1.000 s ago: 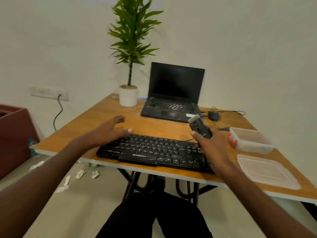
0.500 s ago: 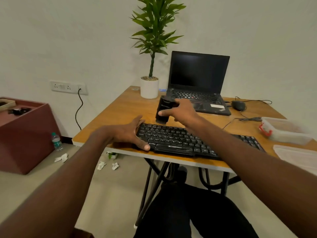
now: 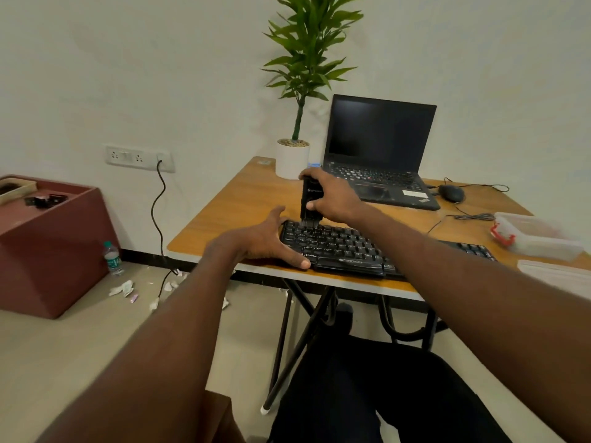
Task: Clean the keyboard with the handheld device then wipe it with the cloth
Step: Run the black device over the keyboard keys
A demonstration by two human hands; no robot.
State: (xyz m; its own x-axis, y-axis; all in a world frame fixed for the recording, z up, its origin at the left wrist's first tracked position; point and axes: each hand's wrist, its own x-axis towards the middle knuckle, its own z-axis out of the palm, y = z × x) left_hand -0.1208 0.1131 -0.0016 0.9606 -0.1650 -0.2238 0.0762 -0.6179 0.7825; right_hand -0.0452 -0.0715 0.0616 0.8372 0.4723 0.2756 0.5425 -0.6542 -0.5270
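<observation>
A black keyboard [image 3: 342, 247] lies along the front edge of the wooden table [image 3: 243, 199]. My right hand [image 3: 332, 195] grips a black handheld device [image 3: 311, 199] held upright, its brush tip touching the keys at the keyboard's far left corner. My left hand [image 3: 268, 241] rests at the keyboard's left end, fingers spread, thumb along the front edge. My right forearm hides the middle of the keyboard. No cloth is in view.
Behind the keyboard stand an open laptop [image 3: 380, 155], a potted plant [image 3: 292, 158] and a mouse [image 3: 451, 193] with its cable. A clear plastic box [image 3: 534, 238] and its lid [image 3: 556, 270] sit at the right. A maroon box [image 3: 48, 241] and a bottle [image 3: 112, 259] are on the floor left.
My right hand carried the device from the keyboard's right side to its far left corner and set the brush on the keys. My left hand settled against the left end. The view shifted left.
</observation>
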